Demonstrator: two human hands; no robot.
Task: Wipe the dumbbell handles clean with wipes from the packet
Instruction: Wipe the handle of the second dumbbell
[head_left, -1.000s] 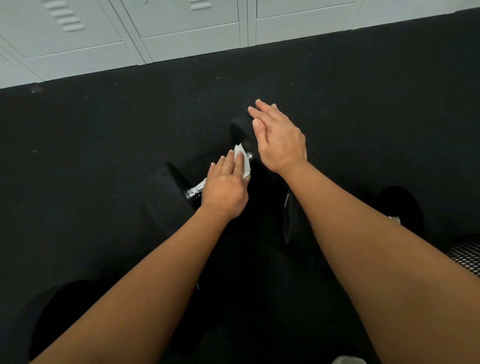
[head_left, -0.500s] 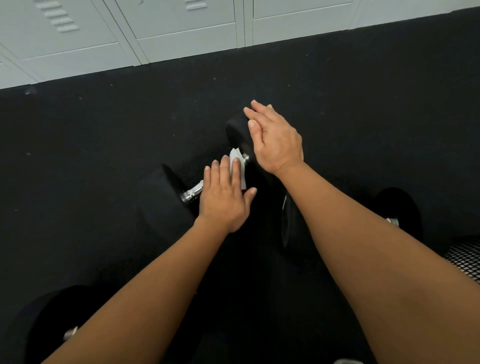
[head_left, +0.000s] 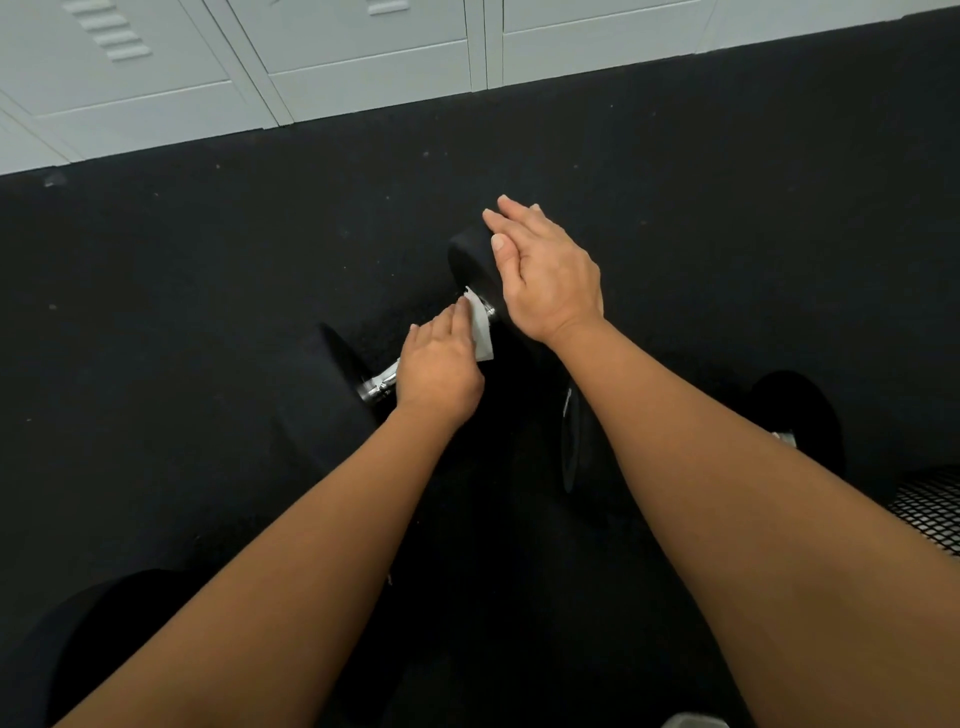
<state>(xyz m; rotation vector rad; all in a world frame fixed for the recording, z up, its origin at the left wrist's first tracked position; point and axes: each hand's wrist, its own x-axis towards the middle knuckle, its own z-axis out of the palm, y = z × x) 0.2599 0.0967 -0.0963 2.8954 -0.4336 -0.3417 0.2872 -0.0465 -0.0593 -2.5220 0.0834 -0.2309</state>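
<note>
- Bottom edge: one grey object (head_left: 696, 720), cropped by the frame; cannot tell what it is.
- Lower left: one dark rounded mass (head_left: 104, 623) on the floor, partly behind the left forearm; identity unclear.
- Right edge: one black mesh item (head_left: 932, 512), only a corner visible.
- Forearms: two, bare, both reaching forward from the bottom of the view.
- Dumbbells counted with certainty: two, both black-headed, both lying on the black floor (head_left: 182, 291).
- second dumbbell (head_left: 576, 441): lies under the right forearm; a small bit of its chrome shows near its right-side head.
- first dumbbell (head_left: 322, 395): centre of view, set diagonally, near head lower left, far head upper right.
- left hand (head_left: 441, 374): fingers curled over the chrome handle (head_left: 379, 385), gripping the wipe against it.
- wipe (head_left: 480, 325): one, white, folded, wrapped on the handle at its far end, sticking out from under the left fingers, just beside the far head.
- right hand (head_left: 545, 275): flat, fingers straight and together, resting on the far head of the first dumbbell; it holds nothing.
- Farthest: pale grey lockers (head_left: 363, 67) along the floor's far edge; at least three door fronts, two showing vent slots.
</note>
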